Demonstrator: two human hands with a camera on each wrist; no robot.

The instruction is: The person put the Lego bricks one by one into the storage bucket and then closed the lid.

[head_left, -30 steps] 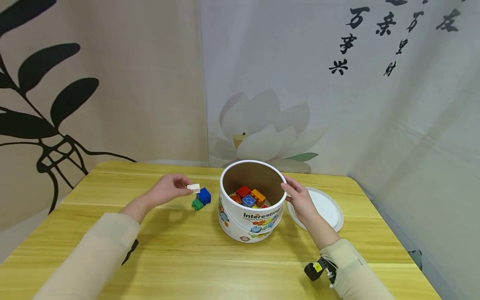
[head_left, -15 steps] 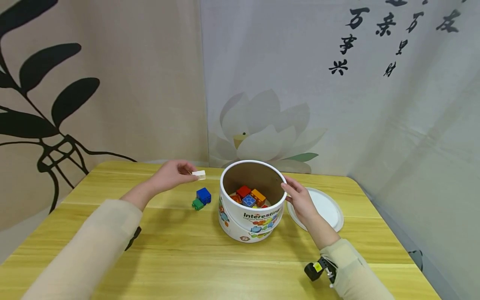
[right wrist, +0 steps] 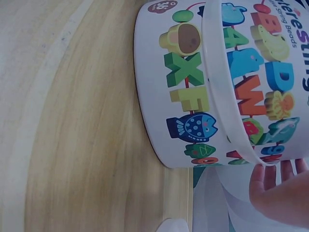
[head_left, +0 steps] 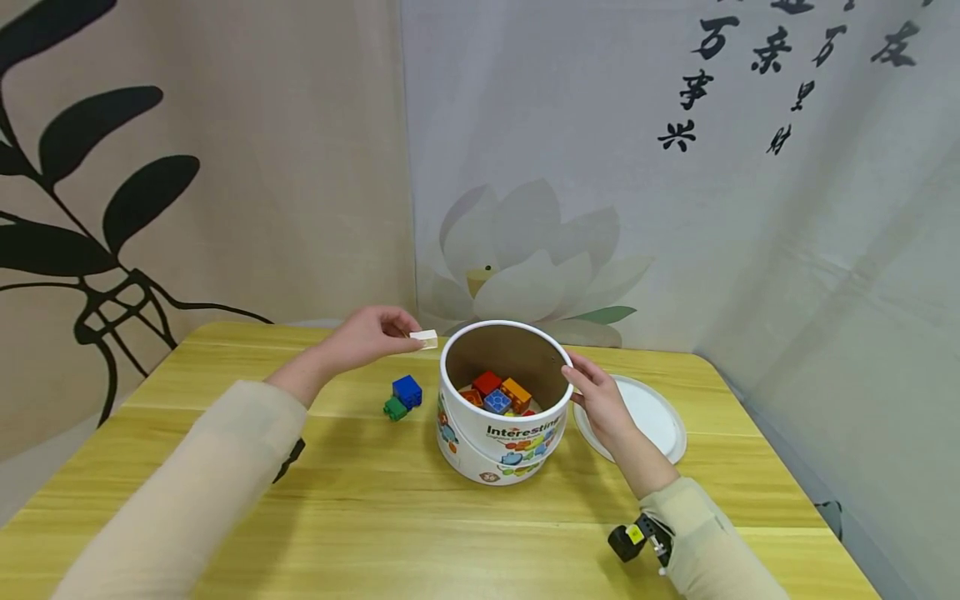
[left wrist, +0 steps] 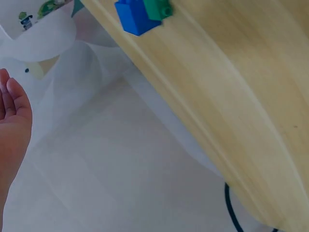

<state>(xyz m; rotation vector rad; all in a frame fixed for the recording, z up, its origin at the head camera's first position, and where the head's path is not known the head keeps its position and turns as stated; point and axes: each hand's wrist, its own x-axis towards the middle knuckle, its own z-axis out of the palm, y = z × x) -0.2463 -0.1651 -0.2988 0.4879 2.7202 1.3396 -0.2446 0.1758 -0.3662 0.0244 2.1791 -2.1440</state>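
My left hand pinches a white toy brick between thumb and fingers, in the air just left of the bucket's rim. In the left wrist view only part of that hand shows, and the brick is out of sight. My right hand grips the right side of the white bucket near its rim, thumb at the top edge. Inside the bucket lie several bricks, among them a red one, an orange one and a blue one.
A blue brick and a green brick lie touching on the wooden table, left of the bucket. The white round lid lies flat to the right, partly behind my right forearm. A printed cloth hangs behind the table.
My left hand has lifted the white brick from beside the blue brick and carried it up and right toward the bucket's rim. My right hand and the bucket have stayed still.
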